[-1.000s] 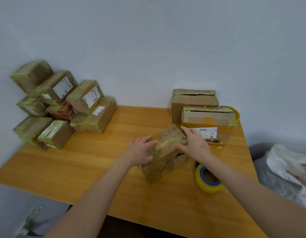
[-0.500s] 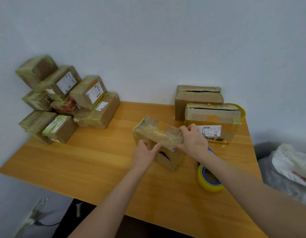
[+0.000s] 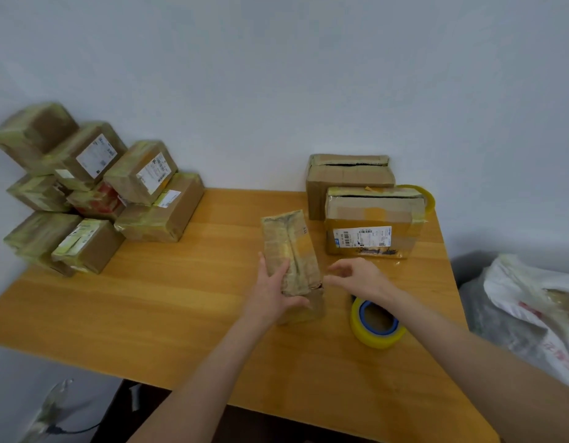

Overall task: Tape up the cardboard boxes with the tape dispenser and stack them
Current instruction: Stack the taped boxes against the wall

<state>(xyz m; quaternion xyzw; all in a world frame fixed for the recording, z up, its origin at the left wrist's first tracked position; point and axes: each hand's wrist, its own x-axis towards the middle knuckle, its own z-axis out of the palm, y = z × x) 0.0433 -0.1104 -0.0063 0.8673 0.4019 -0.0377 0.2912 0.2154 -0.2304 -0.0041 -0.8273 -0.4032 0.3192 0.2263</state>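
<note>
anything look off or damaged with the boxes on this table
Yes. The two larger brown cardboard boxes at the back right gape along their top flaps, dark slits showing beside wrinkled old tape. The pile of taped boxes at the left sits crooked, several tilted.

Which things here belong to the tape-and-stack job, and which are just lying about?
Job:
- small box, held by the left hand
- right hand, empty, beside it
- tape roll
- labelled box and back box, top seams gaping
- taped stack

Lying about:
- plastic bag, right of the table
- cable, below the table
</note>
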